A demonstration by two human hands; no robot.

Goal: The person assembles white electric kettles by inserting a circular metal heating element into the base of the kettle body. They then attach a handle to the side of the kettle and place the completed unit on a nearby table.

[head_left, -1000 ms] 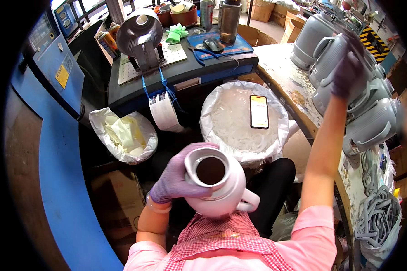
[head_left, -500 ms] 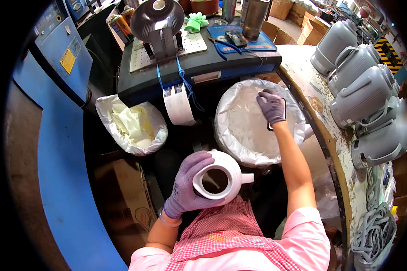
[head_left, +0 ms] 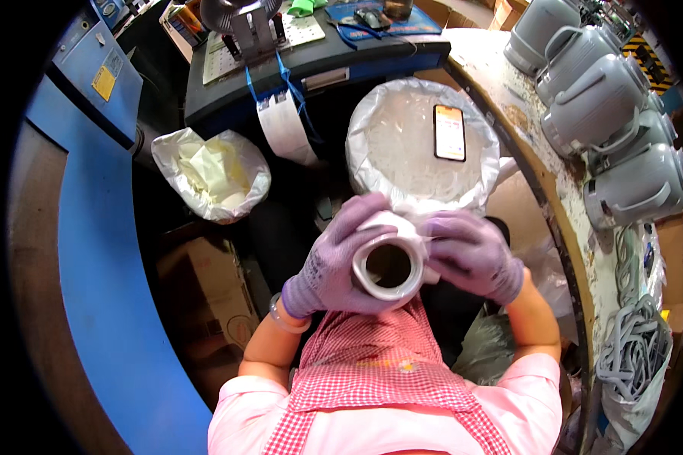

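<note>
A white jug with a round open mouth and dark inside is held over my lap. My left hand, in a light purple glove, wraps around its left side. My right hand, in a matching glove, is at the jug's right side by the handle, most of which it hides. Its fingers are bent and blurred, with a whitish blur at their tips that I cannot make out. Beyond the hands, a phone with a lit screen lies on top of a round bin lined with clear plastic.
Several grey jugs stand or lean on the worn bench at right, above a bag of grey straps. A smaller lined bin holds pale yellow sheets. A label roll hangs from the dark table. A blue panel runs along the left.
My right hand has come back from over the bin to the jug, uncovering the phone. The jug has turned slightly in my left hand. The whole view has tilted down.
</note>
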